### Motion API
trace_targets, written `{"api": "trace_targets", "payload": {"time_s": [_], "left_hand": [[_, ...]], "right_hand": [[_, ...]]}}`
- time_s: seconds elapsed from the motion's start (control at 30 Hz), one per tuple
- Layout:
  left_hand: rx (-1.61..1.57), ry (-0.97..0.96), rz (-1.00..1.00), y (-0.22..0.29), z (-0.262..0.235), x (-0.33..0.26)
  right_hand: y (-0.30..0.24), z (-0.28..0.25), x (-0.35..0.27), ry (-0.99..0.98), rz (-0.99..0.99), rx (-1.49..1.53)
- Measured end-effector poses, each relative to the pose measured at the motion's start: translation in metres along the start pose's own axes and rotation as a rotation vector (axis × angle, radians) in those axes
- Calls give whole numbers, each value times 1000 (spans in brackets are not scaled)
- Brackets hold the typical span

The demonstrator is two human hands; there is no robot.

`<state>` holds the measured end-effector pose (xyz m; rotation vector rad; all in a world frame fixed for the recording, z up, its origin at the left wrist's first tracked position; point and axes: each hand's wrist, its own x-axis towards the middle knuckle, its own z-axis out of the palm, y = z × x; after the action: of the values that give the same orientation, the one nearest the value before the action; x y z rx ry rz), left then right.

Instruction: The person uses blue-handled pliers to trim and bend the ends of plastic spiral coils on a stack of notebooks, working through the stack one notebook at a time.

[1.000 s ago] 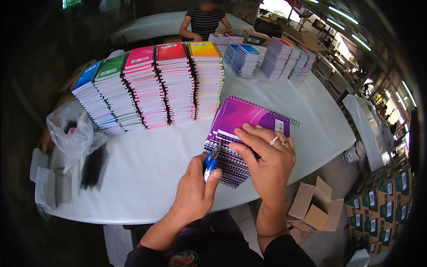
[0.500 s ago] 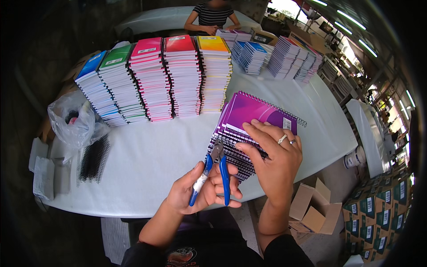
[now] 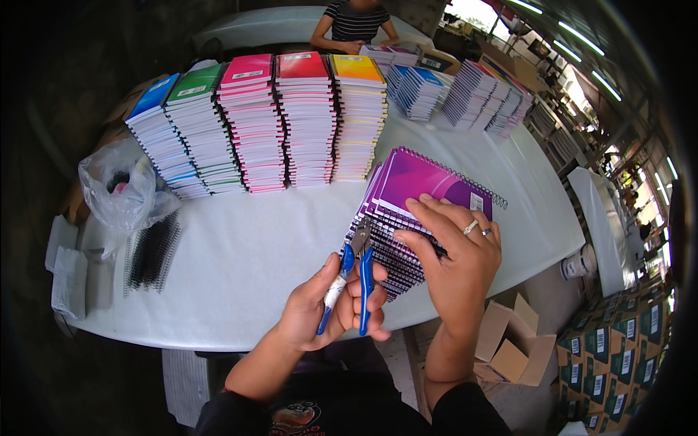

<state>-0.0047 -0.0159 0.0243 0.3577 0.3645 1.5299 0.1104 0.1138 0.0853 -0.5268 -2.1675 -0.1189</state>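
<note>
My left hand (image 3: 320,301) is wrapped round the blue handles of a pair of cutting pliers (image 3: 366,272), one of them bound with white tape. The pliers' jaws lie against the spiral bindings of a slanted stack of purple notebooks (image 3: 429,182) at the table's front right. Spread over the top purple cover, my right hand (image 3: 462,251) rests with its fingertips on the notebook and its thumb by the bindings. A loose end of wire coil (image 3: 499,200) sticks out past the top notebook's right corner. The exact spot under the jaws is too small to make out.
Tall notebook stacks (image 3: 305,120) in several colours line the table's far side. More notebooks (image 3: 480,98) stand at the back right. Left are a plastic bag (image 3: 120,192) and black wire coils (image 3: 153,254). Another person (image 3: 356,25) sits opposite. An open carton (image 3: 512,338) stands below right.
The pliers' handles have come closer together as my left fingers curl in. My right hand stays on the purple notebook. The whole view has shifted slightly.
</note>
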Motion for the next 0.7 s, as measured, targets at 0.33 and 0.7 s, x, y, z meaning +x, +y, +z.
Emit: {"api": "trace_targets", "payload": {"time_s": [0.33,0.7], "left_hand": [[879,134,260,-5,-19,1],[485,162,85,1,-13,-8]], "right_hand": [[-4,-1,-4,-67,-38,-109],[-7,-1,-2,-77,-11,-76]]}}
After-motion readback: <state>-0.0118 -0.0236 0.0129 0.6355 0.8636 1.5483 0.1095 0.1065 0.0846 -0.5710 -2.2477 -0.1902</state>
